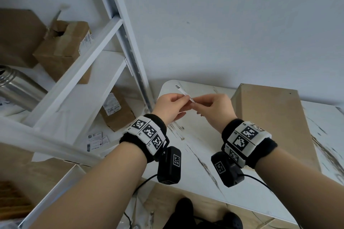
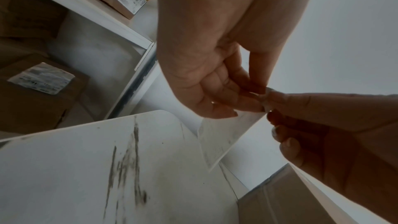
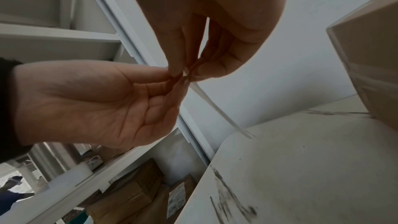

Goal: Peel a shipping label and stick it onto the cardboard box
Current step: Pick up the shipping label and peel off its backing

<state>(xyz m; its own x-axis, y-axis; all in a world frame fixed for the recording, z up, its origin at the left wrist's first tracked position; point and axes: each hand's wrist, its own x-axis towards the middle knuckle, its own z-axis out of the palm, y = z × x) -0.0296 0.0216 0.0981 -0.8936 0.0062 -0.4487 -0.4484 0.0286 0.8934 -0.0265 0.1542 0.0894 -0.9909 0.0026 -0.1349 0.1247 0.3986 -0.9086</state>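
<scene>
I hold a white shipping label (image 1: 183, 92) in the air over the far left corner of the table, edge-on to my head. My left hand (image 1: 186, 100) pinches it from the left and my right hand (image 1: 197, 106) pinches it from the right, fingertips meeting. From the left wrist the label (image 2: 219, 135) hangs below my left hand (image 2: 247, 101), with the right hand's fingers (image 2: 286, 105) on its upper corner. The right wrist shows the label (image 3: 215, 108) as a thin strip below my right hand (image 3: 187, 72). The plain brown cardboard box (image 1: 270, 117) stands on the table, to the right of my hands.
A white marble-patterned table (image 1: 197, 154) lies under my hands. To the left stands a white metal shelf rack (image 1: 119, 42) with labelled cardboard boxes (image 1: 63, 50), a steel flask (image 1: 16, 87) and loose labels (image 1: 95, 140). A white wall rises behind.
</scene>
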